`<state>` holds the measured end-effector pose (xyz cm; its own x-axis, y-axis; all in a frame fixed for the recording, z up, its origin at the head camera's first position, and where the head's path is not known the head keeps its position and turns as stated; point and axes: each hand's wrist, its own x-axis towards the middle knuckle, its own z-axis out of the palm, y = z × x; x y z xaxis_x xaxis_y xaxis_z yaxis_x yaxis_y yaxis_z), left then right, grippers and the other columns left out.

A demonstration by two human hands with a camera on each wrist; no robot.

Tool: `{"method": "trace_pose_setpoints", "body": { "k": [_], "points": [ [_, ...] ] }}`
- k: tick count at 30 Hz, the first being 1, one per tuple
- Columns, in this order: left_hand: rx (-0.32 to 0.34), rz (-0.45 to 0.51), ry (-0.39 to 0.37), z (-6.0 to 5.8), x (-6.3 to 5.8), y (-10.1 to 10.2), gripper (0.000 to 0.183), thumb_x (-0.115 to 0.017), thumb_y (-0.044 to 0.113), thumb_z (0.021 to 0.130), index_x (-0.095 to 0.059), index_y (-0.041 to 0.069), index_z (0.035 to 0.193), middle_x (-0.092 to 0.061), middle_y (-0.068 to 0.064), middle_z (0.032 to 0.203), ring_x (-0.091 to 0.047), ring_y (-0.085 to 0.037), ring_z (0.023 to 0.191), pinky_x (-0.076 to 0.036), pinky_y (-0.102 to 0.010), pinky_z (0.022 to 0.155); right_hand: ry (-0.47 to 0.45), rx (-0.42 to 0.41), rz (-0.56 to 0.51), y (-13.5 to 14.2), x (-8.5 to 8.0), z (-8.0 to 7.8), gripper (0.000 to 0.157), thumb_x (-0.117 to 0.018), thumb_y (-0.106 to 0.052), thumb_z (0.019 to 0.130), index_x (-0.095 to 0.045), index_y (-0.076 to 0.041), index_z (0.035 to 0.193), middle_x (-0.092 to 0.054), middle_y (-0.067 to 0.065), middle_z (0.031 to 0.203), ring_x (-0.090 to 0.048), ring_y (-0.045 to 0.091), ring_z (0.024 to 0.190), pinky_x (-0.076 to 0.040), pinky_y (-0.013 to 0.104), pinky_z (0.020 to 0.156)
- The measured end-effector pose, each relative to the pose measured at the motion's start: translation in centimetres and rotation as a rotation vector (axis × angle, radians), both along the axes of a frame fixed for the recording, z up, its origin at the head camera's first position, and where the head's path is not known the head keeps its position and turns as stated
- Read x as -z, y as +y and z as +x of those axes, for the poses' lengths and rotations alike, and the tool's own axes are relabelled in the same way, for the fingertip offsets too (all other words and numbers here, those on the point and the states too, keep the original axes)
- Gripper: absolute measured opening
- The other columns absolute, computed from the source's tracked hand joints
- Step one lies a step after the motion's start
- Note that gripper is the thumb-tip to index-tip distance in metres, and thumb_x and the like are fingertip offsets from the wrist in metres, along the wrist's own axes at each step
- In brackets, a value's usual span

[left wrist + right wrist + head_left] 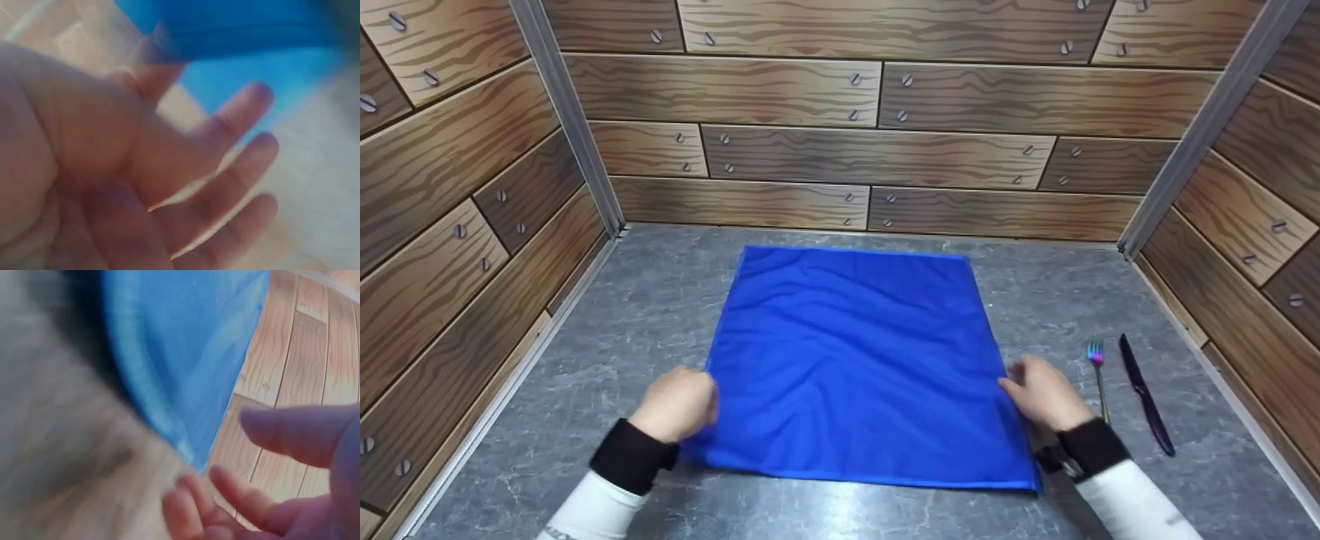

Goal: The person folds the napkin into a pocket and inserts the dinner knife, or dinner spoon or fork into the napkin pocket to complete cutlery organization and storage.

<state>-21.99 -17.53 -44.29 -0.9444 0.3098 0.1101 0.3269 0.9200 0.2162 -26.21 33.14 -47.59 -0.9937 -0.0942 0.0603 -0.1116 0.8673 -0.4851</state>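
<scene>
A blue cloth [855, 367] lies spread on the grey table, with shallow wrinkles across it. Beside its left edge is my left hand [679, 401]. In the left wrist view that hand's fingers [242, 163] are extended and spread, with the blurred cloth [225, 28] just beyond the thumb. At the cloth's right edge is my right hand [1042, 390]. The right wrist view shows its thumb [298, 433] apart from the loosely bent fingers, nothing between them, near a corner of the cloth [185, 343].
To the right of the right hand lie an iridescent fork [1097, 367] and a dark purple knife [1144, 394], side by side. Wood-patterned walls [877, 154] enclose the grey table [652, 292] at the back and both sides.
</scene>
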Motion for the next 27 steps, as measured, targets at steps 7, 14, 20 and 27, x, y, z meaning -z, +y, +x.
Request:
{"method": "trace_pose_setpoints", "body": {
  "k": [7, 14, 20, 27],
  "points": [
    [-0.034, 0.037, -0.126, -2.5, 1.5, 4.3, 0.035, -0.072, 0.019, 0.097, -0.069, 0.004, 0.128, -0.065, -0.031, 0.133, -0.06, -0.051, 0.127, -0.053, -0.066, 0.101, 0.014, -0.076, 0.09, -3.3, 0.9, -3.3, 0.043, -0.062, -0.014, 0.102, -0.06, 0.015, 0.134, -0.055, 0.041, 0.144, -0.049, 0.06, 0.137, -0.038, 0.067, 0.119],
    [-0.115, 0.017, -0.355, -5.8, 3.0, 4.4, 0.087, -0.076, 0.046, 0.095, -0.039, 0.002, 0.161, -0.025, -0.039, 0.167, -0.024, -0.055, 0.158, -0.032, -0.071, 0.122, -0.068, -0.076, 0.152, -3.3, 0.9, -5.2, 0.048, -0.06, -0.02, 0.104, -0.059, 0.013, 0.139, -0.049, 0.039, 0.151, -0.047, 0.059, 0.141, -0.038, 0.066, 0.12],
    [-0.09, 0.048, -0.402, -7.4, 2.8, 4.8, 0.093, -0.079, 0.046, 0.092, -0.036, 0.006, 0.163, -0.021, -0.035, 0.17, -0.019, -0.052, 0.161, -0.027, -0.07, 0.126, -0.11, -0.042, 0.128, -1.9, 0.5, -5.8, 0.049, -0.059, -0.021, 0.104, -0.058, 0.01, 0.142, -0.046, 0.037, 0.155, -0.044, 0.058, 0.144, -0.038, 0.068, 0.119],
    [-0.089, 0.077, -0.406, -7.7, 3.2, 5.1, 0.093, -0.079, 0.046, 0.092, -0.035, 0.006, 0.163, -0.019, -0.033, 0.172, -0.016, -0.051, 0.162, -0.024, -0.072, 0.126, -0.088, -0.059, 0.116, -1.1, 0.7, -5.6, 0.049, -0.062, -0.019, 0.102, -0.058, 0.012, 0.14, -0.047, 0.039, 0.153, -0.044, 0.06, 0.143, -0.037, 0.067, 0.12]
  ]
}}
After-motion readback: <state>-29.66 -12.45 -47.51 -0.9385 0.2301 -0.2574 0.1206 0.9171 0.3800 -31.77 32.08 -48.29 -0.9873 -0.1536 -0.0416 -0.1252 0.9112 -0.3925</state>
